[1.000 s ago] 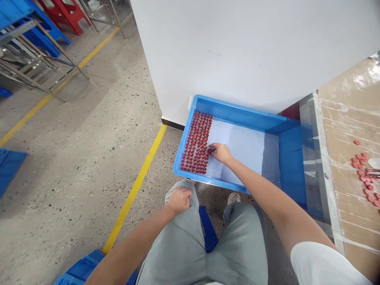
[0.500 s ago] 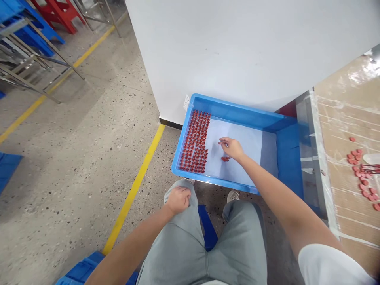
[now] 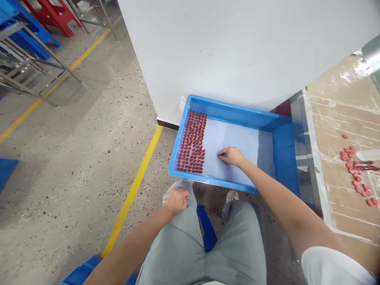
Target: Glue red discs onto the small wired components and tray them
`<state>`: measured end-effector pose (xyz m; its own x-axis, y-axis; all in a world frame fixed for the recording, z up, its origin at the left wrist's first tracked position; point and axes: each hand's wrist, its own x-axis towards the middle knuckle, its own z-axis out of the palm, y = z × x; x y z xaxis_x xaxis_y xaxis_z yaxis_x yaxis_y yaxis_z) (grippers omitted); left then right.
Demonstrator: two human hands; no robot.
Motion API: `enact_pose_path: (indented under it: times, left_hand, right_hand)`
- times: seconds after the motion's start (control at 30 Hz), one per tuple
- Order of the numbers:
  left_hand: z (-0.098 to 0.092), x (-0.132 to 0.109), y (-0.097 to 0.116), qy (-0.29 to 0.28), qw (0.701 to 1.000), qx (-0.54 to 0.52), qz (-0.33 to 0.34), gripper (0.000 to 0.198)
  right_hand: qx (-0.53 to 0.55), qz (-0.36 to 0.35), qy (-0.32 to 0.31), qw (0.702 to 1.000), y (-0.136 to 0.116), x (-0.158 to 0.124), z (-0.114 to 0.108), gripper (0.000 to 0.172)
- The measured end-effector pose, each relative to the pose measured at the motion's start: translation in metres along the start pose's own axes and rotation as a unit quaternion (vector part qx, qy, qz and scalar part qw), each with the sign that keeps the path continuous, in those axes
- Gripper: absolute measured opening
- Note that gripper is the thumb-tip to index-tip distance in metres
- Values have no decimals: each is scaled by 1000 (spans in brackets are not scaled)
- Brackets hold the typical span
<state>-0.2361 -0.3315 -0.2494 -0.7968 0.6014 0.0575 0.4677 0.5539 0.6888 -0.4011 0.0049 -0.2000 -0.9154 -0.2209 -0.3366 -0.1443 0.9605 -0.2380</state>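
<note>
Some red pieces (image 3: 226, 163) lie just under and left of my nearer right hand (image 3: 233, 156); pinched or not, I cannot tell.

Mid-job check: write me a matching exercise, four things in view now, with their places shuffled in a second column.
Things:
1. Left hand
2. Right hand
3. Rows of red pieces
4. Pink discs

Places:
A. At a few separate red pieces, mid-bin
B. On the brown-covered table
C. On a knee
D. At the blue bin's left end

Pairs: 1-C, 2-A, 3-D, 4-B
</note>
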Motion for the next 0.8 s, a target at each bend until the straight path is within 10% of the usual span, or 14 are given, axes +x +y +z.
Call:
enact_pose_path:
  times: [0.8]
  left_hand:
    - [-4, 2, 2, -1, 1000, 5, -7, 16]
  right_hand:
    - [71, -1, 46, 996, -47, 50, 11, 39]
